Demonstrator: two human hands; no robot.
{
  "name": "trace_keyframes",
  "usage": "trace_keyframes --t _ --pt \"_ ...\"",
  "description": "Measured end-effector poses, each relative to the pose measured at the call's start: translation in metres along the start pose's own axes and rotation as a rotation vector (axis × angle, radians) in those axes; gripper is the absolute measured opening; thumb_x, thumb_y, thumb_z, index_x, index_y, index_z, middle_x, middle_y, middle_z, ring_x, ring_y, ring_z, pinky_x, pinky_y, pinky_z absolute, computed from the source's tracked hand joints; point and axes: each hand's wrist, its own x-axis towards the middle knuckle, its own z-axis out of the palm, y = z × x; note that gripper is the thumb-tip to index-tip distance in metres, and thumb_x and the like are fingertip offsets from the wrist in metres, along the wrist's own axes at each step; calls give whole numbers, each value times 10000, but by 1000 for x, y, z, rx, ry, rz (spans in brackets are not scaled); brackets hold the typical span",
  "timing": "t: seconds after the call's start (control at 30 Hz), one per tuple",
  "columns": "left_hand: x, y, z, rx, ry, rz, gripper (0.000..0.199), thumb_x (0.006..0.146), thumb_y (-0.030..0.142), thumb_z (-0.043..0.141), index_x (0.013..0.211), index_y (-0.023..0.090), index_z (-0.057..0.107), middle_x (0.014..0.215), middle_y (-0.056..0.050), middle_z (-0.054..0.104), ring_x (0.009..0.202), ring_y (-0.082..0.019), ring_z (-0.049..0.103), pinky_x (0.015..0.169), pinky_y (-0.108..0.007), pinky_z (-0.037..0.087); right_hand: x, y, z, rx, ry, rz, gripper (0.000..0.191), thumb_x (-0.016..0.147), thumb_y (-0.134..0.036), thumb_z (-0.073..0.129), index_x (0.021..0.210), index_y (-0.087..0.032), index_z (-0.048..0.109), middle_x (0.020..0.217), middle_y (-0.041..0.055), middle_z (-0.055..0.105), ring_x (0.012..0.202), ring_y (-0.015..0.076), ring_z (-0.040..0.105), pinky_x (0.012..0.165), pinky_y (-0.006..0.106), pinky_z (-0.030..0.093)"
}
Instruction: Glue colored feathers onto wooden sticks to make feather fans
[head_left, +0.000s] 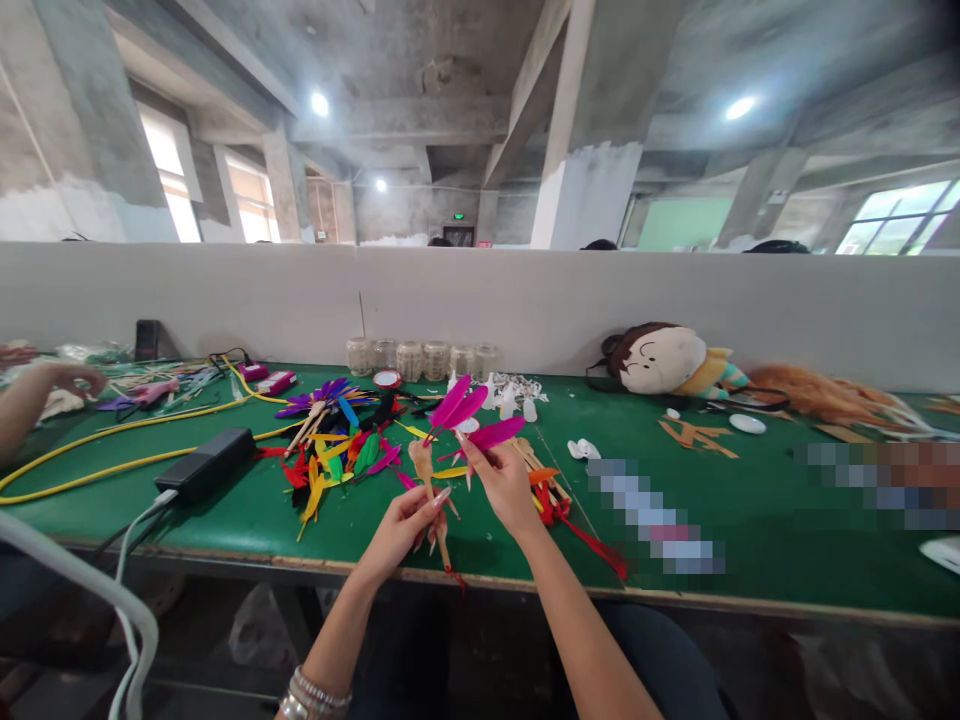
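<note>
Head view looks down over a green bench (757, 540) in a concrete-pillared workshop, with a pale partition (480, 300) along the bench's far edge. Two magenta feathers (459, 402) and a tan stem (422, 465) rise just above the bench's near edge, over a heap of dyed feathers (337, 450). The right hand (504, 490) pinches the lower magenta quill between its fingertips; the left hand (399, 530) has its fingers closed around the tan stem.
</note>
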Motion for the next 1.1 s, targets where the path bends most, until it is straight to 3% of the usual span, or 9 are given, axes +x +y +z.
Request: trace_keyframes --t 0.17,0.47,0.7,0.87,1.1 --pt "-1 1 1 -44 -17 -18 437 687 546 561 816 129 553 543 46 517 360 -21 356 348 -164 231 -2 -3 2 -92 10 -73 375 725 -421 564 429 -194 527 427 -21 496 442 99 425 499 243 327" --pt "-1 0 0 -44 -34 -6 413 714 518 551 829 122 553 557 39 516 372 -18 348 348 -160 210 -3 -1 3 -116 11 -53 374 739 -411 547 438 -191 524 427 -21 477 437 94 406 487 242 321" --pt "1 -8 -2 10 -74 12 540 760 552 461 1081 121 517 651 -7 612 409 -42 397 375 -174 237 -2 -4 2 221 -26 85 323 688 -461 587 544 -171 591 421 -43 448 398 73 385 414 224 316" --pt "2 -9 0 5 -113 16 548 769 575 419 1061 119 505 626 0 612 383 -39 363 382 -188 240 -1 -7 -1 327 2 147 310 682 -459 600 709 -156 659 418 -59 439 368 49 327 356 206 261" --pt "2 -11 0 -23 -128 28 487 775 564 421 986 132 507 618 3 610 403 -49 399 395 -193 263 -2 -1 1 262 -59 115 319 691 -448 594 544 -165 573 408 -61 412 373 49 334 370 209 276"
